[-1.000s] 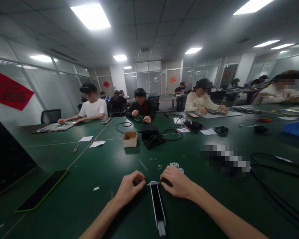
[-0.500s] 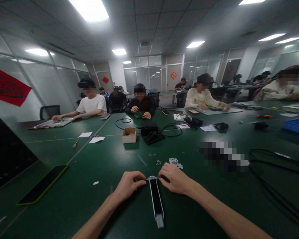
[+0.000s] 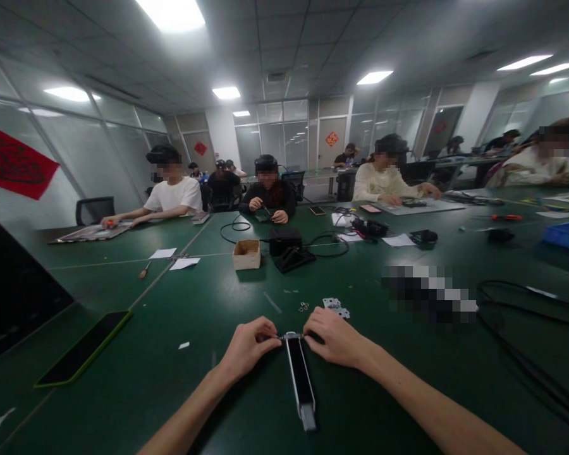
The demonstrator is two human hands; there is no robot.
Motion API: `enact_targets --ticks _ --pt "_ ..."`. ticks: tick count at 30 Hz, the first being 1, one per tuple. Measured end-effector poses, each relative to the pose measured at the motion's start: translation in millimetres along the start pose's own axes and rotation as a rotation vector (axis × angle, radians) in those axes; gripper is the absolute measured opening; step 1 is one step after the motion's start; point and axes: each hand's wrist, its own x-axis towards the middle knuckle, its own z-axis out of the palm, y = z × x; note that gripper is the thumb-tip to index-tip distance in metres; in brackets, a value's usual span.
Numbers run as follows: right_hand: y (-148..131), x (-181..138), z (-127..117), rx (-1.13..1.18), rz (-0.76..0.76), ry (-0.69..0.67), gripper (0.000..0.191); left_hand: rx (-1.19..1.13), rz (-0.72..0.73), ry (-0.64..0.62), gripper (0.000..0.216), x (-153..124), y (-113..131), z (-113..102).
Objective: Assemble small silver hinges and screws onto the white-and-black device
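Observation:
A long narrow device (image 3: 301, 374), black along the middle with a silver-white frame, lies lengthwise on the green table in front of me. Its near end carries a grey block (image 3: 308, 418). At the far end, my left hand (image 3: 250, 344) pinches a small metal piece (image 3: 281, 337) sticking out on the left side. On the opposite side my right hand (image 3: 334, 336) is closed in a pinch at the end fitting; the fingers hide what they grip. Just beyond the right hand lie perforated metal plates (image 3: 336, 308) and several small metal rings (image 3: 304, 306).
A green-edged phone (image 3: 86, 347) and a dark screen (image 3: 16, 291) are at left. Farther back stand a small cardboard box (image 3: 246, 255) and a black device (image 3: 285, 241) with cables. Black cables (image 3: 507, 338) lie at right. Co-workers sit across the table.
Both hands stay at the far end of the device, almost unmoved. The whole view has shifted slightly. Across the table, the co-worker at right has moved a hand.

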Motion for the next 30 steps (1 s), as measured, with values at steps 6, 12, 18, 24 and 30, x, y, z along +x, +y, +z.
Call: enact_targets --ticks 6,12,18,24,30 --pt "-1.5 -0.5 -3.6 0.011 0.036 -0.022 0.009 0.091 0.004 -0.044 0.018 0.3 5.0 -3.9" --pt "-0.7 -0.8 -2.9 0.017 0.033 -0.016 0.010 0.138 0.035 -0.077 0.022 -0.5 7.5 -7.4" --pt "1.2 -1.6 -1.2 0.027 0.027 -0.010 0.009 0.125 0.011 -0.077 0.022 0.3 4.7 -7.3" --pt "-0.5 -1.4 -2.1 0.029 0.040 -0.011 0.008 0.104 0.024 -0.063 0.023 -0.4 3.3 -3.2" --pt "1.7 -0.9 0.1 0.031 0.022 0.020 0.008 0.129 0.055 -0.018 0.022 -0.6 -0.3 3.8"
